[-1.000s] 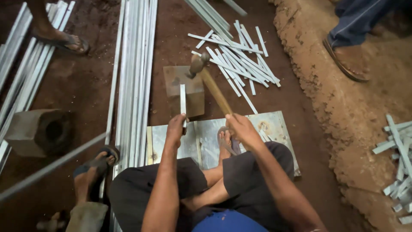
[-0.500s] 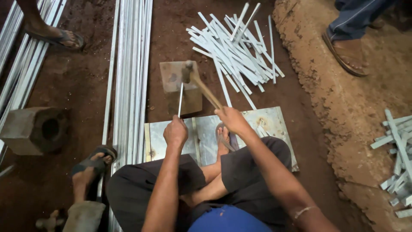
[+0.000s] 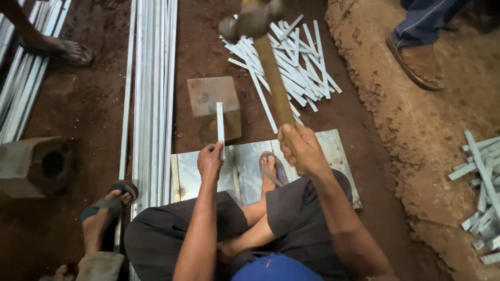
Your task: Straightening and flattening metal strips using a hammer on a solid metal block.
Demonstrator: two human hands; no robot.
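My left hand (image 3: 210,158) grips the near end of a short white metal strip (image 3: 220,125), whose far end rests on a square metal block (image 3: 210,96) set in the dirt. My right hand (image 3: 300,149) is closed around the wooden handle of a hammer (image 3: 271,73). The hammer is raised high, its blurred head (image 3: 250,18) near the top edge, above and behind the block. I sit cross-legged on a metal sheet (image 3: 333,151), one sandalled foot (image 3: 271,169) between my hands.
A heap of short white strips (image 3: 297,62) lies beyond the block. Long white metal lengths (image 3: 153,93) run along the left. A hollow concrete block (image 3: 34,166) sits far left. Other people's sandalled feet (image 3: 416,62) stand around, one at the lower left (image 3: 107,208). More strips (image 3: 482,198) lie right.
The hammer has swung up from resting on the block to high above it. My left hand has kept hold of the strip on the block.
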